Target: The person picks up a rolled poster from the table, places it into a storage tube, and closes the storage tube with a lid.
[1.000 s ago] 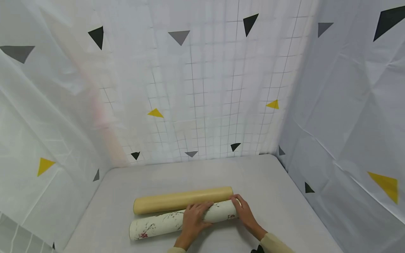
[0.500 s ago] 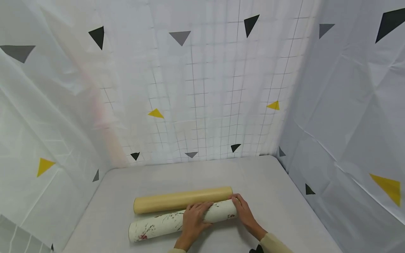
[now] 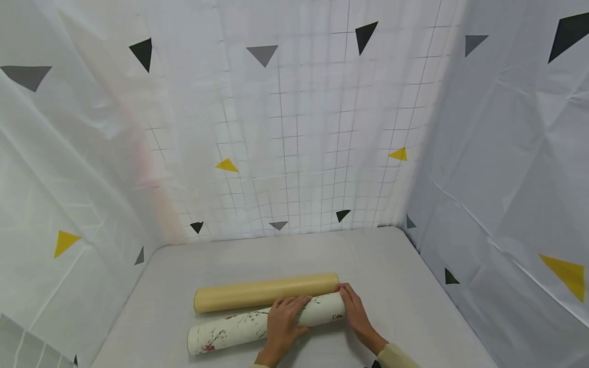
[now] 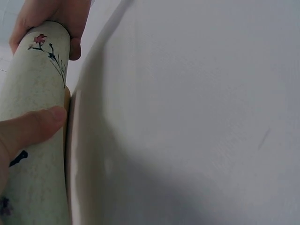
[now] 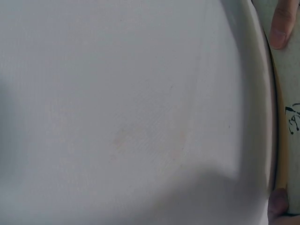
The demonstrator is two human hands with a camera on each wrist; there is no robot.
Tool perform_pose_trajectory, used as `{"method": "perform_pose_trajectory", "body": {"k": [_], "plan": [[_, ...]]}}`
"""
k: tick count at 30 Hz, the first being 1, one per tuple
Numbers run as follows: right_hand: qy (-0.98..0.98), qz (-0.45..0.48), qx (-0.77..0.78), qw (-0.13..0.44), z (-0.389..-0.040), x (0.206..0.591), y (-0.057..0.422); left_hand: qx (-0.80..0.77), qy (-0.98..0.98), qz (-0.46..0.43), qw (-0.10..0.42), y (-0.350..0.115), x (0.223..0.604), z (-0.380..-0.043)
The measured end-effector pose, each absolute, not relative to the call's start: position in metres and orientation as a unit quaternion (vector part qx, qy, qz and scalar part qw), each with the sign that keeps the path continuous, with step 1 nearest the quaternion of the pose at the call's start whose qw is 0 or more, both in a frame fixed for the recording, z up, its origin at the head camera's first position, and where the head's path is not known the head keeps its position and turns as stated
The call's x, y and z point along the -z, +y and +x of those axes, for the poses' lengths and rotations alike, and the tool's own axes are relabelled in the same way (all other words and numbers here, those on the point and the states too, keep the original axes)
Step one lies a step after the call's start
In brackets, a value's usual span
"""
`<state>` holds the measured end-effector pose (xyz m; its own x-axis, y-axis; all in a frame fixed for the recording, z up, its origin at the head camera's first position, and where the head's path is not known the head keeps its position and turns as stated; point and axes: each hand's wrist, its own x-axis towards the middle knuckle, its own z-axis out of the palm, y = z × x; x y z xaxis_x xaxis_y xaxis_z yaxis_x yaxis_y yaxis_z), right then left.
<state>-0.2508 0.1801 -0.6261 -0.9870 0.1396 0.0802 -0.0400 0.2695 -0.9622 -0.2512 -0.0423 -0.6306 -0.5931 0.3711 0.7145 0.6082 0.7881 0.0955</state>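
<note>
A white wallpaper roll [image 3: 230, 335] printed with dark branches and red blossoms lies slantwise on the table in the head view. Across its middle the left hand [image 3: 284, 319] grips it, fingers over the top. The left thumb [image 4: 35, 126] lies along its near side in the left wrist view. At the roll's right end the right hand [image 3: 358, 312] holds on, fingers over the far edge and palm against the end. Just behind lies a plain yellow roll [image 3: 257, 294], close alongside and nearly parallel. Only part of the right hand's fingers shows in the right wrist view.
A white cloth-covered table [image 3: 405, 306] with rounded corners bears both rolls. Whitish sheets with black, grey and yellow triangles hang at the back [image 3: 313, 128], left and right [image 3: 501, 168]. A grey piece with white lines [image 3: 23, 340] shows at the lower left.
The white roll's right end has shifted very slightly left, and the right hand now sits more against that end. The left hand keeps its grip; the yellow roll has stayed put.
</note>
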Motion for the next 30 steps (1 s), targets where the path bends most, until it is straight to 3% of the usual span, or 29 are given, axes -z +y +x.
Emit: {"method": "perform_pose_trajectory", "body": {"k": [14,24,30], "plan": [[-0.868,-0.044,-0.482,0.109,-0.258,0.627,0.192,0.140,-0.887,-0.307,0.314,-0.043,0.639,-0.250],[-0.873,0.024,-0.442,0.205,-0.274,0.620,0.197,0.144,-0.899,-0.314,0.269,-0.045,0.641,-0.255],[-0.902,0.089,-0.357,0.227,-0.282,0.611,0.201,0.195,-0.888,-0.293,0.297,-0.040,0.640,-0.257]]}}
